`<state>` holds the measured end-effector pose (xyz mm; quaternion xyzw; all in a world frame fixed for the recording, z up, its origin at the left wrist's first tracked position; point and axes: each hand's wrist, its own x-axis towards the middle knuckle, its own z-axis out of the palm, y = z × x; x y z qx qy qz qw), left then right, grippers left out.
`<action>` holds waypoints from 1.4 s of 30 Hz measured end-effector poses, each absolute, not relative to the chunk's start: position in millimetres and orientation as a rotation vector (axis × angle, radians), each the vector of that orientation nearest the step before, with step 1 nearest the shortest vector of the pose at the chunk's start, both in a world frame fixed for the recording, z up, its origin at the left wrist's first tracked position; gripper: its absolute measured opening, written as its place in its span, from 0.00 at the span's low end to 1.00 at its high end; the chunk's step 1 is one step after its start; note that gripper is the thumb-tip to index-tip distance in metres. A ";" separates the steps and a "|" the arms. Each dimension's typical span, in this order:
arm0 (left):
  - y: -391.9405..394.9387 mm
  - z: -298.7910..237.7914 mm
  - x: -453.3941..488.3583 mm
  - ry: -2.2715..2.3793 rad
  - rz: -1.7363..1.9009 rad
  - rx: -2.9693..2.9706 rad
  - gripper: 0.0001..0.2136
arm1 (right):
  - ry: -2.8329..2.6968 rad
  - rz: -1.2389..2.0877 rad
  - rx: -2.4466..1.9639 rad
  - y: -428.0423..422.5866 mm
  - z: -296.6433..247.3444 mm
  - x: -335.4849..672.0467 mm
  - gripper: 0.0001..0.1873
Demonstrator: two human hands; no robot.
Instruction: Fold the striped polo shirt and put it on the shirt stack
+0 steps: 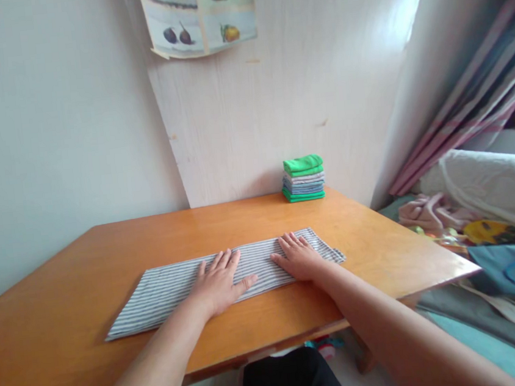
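Observation:
A grey-and-white striped cloth (166, 291), folded into a long band, lies flat across the wooden table (224, 227) in front of me. Pressed flat on the middle of the cloth is my left hand (221, 283), its fingers spread and the thumb pointing right. My right hand (297, 256) rests palm down near the cloth's right end, fingers outstretched. Neither hand grips anything. The right end of the cloth looks slightly uneven, with a corner sticking out toward the right.
A neat stack of folded cloths (303, 179), green, pale and blue, stands at the table's back edge by the wall. Fruit pictures (202, 20) hang above. On the right are a striped curtain (454, 98) and a bed (500, 186) with piled fabrics.

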<state>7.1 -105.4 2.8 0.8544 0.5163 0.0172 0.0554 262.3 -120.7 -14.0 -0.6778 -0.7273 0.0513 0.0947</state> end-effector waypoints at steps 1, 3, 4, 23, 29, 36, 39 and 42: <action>-105.1 2.7 7.0 1.570 0.043 2.592 0.44 | -2.157 0.155 -2.001 -120.8 -14.3 263.1 0.42; -104.6 2.9 6.9 1.576 0.029 2.595 0.43 | -2.163 0.171 -1.980 -120.5 -13.1 264.4 0.41; -104.5 3.2 6.9 1.577 0.027 2.599 0.43 | -2.169 0.182 -1.966 -120.4 -11.7 265.5 0.41; -102.0 11.1 2.2 1.594 -0.052 2.602 0.42 | -1.456 0.602 -1.663 -119.3 13.6 367.0 0.22; -100.0 22.2 17.2 1.608 0.098 2.649 0.39 | -1.418 0.905 -1.692 -121.6 19.9 426.9 0.15; -114.3 36.4 114.5 1.093 0.632 2.647 0.13 | -1.460 1.236 -1.584 -98.7 23.7 447.5 0.13; -116.4 35.6 158.1 0.937 0.651 2.583 0.05 | -1.468 1.259 -1.541 -91.1 20.7 450.3 0.13; -117.8 31.8 187.0 0.847 0.589 2.567 0.06 | -1.462 1.246 -1.450 -91.0 15.5 457.1 0.12</action>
